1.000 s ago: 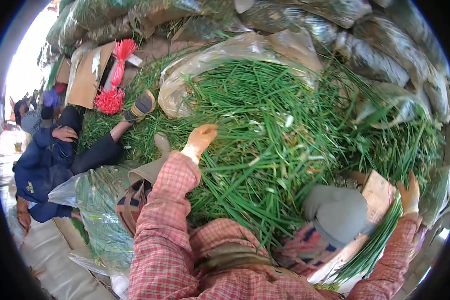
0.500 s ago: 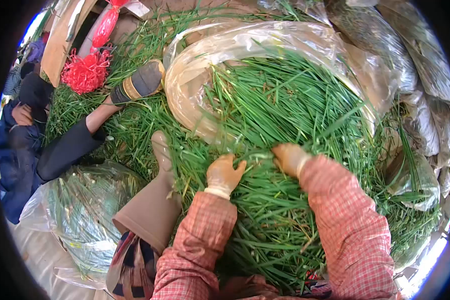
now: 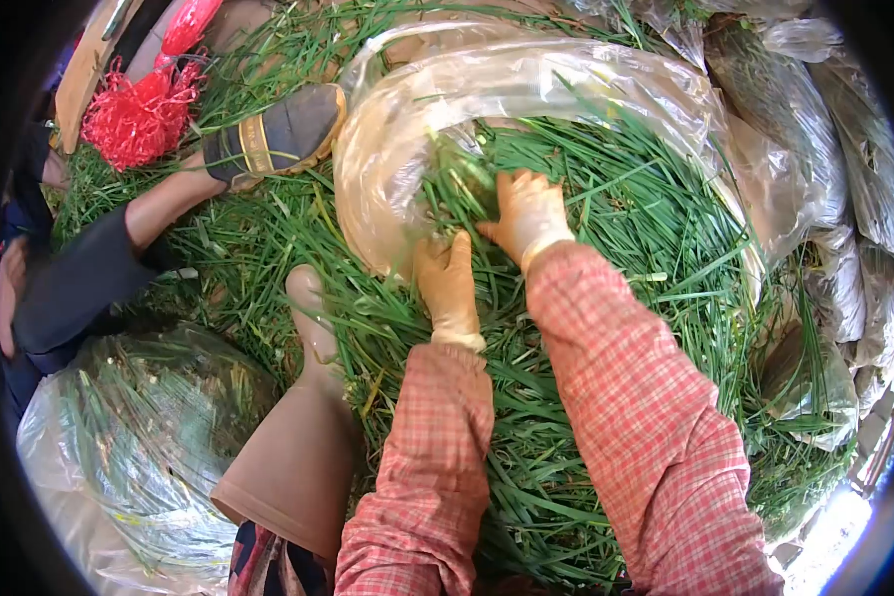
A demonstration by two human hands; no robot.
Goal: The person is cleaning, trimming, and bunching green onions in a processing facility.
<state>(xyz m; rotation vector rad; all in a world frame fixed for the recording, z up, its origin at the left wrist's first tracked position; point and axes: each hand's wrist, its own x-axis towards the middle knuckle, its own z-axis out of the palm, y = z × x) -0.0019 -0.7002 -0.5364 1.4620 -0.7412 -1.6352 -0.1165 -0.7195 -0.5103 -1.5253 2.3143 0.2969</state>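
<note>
A clear plastic bag (image 3: 556, 74) lies with its mouth spread wide, holding many long green garlic chives (image 3: 636, 189). My right hand (image 3: 531, 214), in a tan glove, is inside the mouth, its fingers closed on a bunch of chives (image 3: 457, 184) at the bag's left side. The bunch is smeared by motion. Beside it, at the near rim, my gloved left hand (image 3: 449, 288) grips the lower end of the same bunch, thumb upward; its fingertips are partly hidden and blurred.
Loose chives cover the ground around my tan rubber boot (image 3: 308, 417). A filled clear bag (image 3: 149, 437) lies at lower left. Another person's dark shoe (image 3: 283, 134) rests by the open bag, near red plastic twine (image 3: 144, 114). Filled bags (image 3: 785, 119) are piled at right.
Both hands have moved up and away from me, from the loose chives to the bag's mouth. A bunch of chives has come with them into the bag's left side.
</note>
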